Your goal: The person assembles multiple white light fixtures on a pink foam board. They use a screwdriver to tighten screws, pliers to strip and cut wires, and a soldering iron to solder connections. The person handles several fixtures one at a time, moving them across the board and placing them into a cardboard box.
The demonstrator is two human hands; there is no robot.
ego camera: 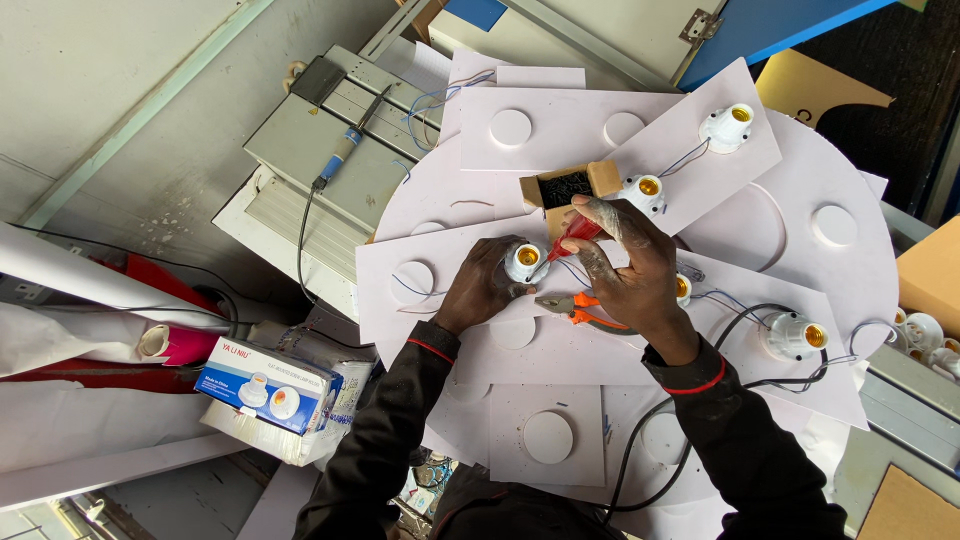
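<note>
The left hand curls around a white lamp socket with brass centre, pinning it to the white board. The right hand, closed, grips a red screwdriver angled into it. Orange pliers lie just below; bare board lies toward the person.

surface: white boards | on them: pliers, cardboard box, lamp sockets

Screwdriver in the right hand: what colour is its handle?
Translucent red, on the screwdriver gripped by the right hand; the head view shows it best.
</note>
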